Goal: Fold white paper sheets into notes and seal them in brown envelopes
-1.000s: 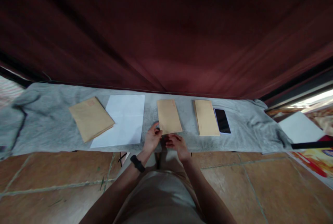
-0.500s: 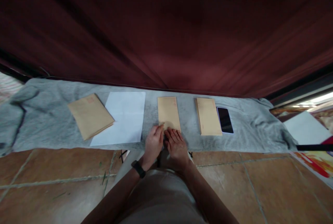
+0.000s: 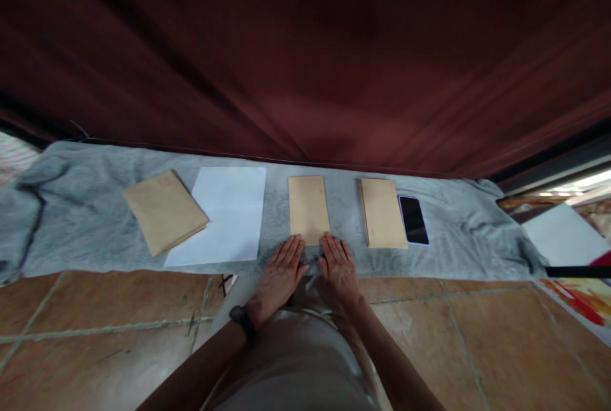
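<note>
A brown paper envelope (image 3: 308, 207) lies flat on the grey cloth, its short edge toward me. My left hand (image 3: 285, 268) rests palm down at its near left corner, fingers stretched out. At the near right corner lies my right hand (image 3: 340, 263), also flat with its fingers extended. Both sets of fingertips touch the envelope's near end, and neither hand grips anything. To the right is a stack of brown envelopes (image 3: 384, 214). Farther left, another pile of brown envelopes (image 3: 165, 212) overlaps white paper (image 3: 229, 214).
A phone (image 3: 414, 220) lies just right of the envelope stack. Grey cloth (image 3: 468, 226) covers the narrow table, with a dark red curtain (image 3: 305, 67) rising behind it. A white sheet (image 3: 566, 233) and a colourful printed item (image 3: 585, 303) are at far right.
My hands have moved apart from the middle of the envelope's near end to its two corners. My left fingers, bent at the edge before, now lie flat. The envelope stays in place.
</note>
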The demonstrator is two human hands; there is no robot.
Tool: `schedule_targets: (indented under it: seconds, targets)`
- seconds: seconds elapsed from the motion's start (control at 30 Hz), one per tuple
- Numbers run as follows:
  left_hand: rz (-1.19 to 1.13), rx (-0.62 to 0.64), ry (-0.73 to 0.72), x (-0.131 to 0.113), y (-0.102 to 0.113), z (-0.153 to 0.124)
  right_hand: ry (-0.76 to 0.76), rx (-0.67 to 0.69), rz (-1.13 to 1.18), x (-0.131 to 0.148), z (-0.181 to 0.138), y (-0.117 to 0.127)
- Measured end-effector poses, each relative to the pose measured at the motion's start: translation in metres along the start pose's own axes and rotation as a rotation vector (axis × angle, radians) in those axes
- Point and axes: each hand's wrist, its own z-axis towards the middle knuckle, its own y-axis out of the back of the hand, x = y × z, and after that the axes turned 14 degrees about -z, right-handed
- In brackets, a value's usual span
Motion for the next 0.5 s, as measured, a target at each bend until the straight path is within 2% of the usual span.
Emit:
schedule_targets:
  seconds: [0.4,0.5]
  targets:
    - [0.025,-0.071,0.082,-0.0007,-0.0011,-0.0085,-0.070,-0.051,-0.004,-0.0113,-0.0050,0.0004]
    - [0.019,-0.085,0.115,-0.0030,-0.0002,-0.0036,-0.166,-0.060,0.013,-0.0073,0.0024,0.0009]
